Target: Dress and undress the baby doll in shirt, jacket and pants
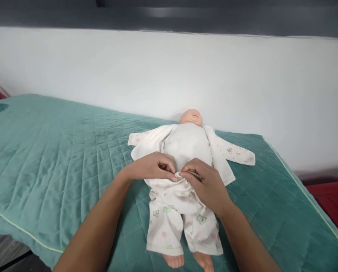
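A baby doll lies on its back on a green quilted bed, head toward the wall. It wears white printed trousers and an open white jacket spread to both sides. My left hand and my right hand meet at the doll's waist. Both pinch the bunched top edge of the trousers, fingers curled closed. The doll's bare feet stick out at the near end.
A white wall runs behind the bed. The bed's near edge drops to a dark floor at lower left. Something red sits beyond the bed's right edge.
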{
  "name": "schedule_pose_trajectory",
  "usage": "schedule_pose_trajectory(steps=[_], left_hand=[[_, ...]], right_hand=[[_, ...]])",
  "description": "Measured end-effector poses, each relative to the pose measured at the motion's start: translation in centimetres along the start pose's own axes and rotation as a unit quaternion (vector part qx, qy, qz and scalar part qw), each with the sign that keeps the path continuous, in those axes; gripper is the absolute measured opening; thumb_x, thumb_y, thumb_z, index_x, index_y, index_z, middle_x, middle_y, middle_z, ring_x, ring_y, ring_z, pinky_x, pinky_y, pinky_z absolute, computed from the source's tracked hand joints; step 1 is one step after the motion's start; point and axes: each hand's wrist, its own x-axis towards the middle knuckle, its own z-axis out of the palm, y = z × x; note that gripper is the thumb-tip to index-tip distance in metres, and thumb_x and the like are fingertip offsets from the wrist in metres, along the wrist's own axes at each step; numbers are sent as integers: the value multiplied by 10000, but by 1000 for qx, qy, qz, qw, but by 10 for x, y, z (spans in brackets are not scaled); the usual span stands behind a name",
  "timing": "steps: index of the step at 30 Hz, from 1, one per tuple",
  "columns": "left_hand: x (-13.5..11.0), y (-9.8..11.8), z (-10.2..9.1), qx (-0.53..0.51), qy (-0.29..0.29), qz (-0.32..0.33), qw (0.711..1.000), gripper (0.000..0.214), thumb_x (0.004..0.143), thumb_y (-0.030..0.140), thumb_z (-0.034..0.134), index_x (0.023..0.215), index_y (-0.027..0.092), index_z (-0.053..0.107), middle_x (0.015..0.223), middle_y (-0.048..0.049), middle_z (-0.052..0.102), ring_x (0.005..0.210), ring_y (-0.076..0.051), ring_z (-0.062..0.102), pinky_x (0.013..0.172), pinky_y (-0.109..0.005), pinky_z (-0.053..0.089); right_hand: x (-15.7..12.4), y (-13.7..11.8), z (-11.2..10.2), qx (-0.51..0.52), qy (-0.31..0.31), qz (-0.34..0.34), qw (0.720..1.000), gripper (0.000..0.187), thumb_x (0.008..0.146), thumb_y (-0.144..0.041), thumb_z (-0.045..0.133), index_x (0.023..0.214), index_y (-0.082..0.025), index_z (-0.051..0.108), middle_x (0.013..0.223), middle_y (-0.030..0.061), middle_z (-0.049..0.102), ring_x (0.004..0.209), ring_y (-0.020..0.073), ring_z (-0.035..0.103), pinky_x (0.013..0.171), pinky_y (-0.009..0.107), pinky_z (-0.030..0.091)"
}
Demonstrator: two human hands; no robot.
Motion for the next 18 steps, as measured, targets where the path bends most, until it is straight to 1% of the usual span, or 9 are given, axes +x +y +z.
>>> schedule_pose_trajectory(steps=[3,5,7,10,14,18], left_hand=[[-2,3,-2,4,-33,11,999,280,769,436,757,732,181,646,802,3,528,692,-120,480,605,-239,384],[-1,1,-3,-5,-43,16,999,293,776,419,753,703,176,607,801,6,506,687,-114,455,603,-237,373],[-1,-3,-3,-35,-47,5,998,303,809,428,722,721,175,580,751,17,484,650,-106,414,582,-237,345],[-1,-11,-4,-89,-16,-23,996,301,842,445,687,777,182,554,670,41,440,599,-95,358,548,-228,292],[0,-18,-2,-149,28,-41,988,323,820,445,709,761,183,530,645,49,418,572,-86,334,526,-220,253],[-1,-21,1,-229,69,-54,969,332,790,425,736,731,181,520,638,48,414,549,-78,332,513,-221,235]], right_hand=[[0,3,2,-21,49,-26,998,157,956,-294,569,811,-243,599,840,24,648,783,177,589,750,302,438],[1,3,2,-23,58,-28,998,150,950,-291,580,811,-241,601,839,18,647,782,172,587,745,295,432],[1,3,1,-13,53,-12,998,155,945,-306,591,807,-238,610,835,10,647,755,163,572,725,290,425],[1,2,0,16,35,40,998,146,912,-351,638,818,-239,636,760,-13,625,667,145,519,660,286,404],[2,3,0,70,17,96,993,209,846,-430,711,825,-230,655,607,-48,531,576,123,433,582,274,348],[1,8,-7,166,22,110,980,249,821,-450,729,825,-211,659,675,-26,586,611,120,464,571,260,340]])
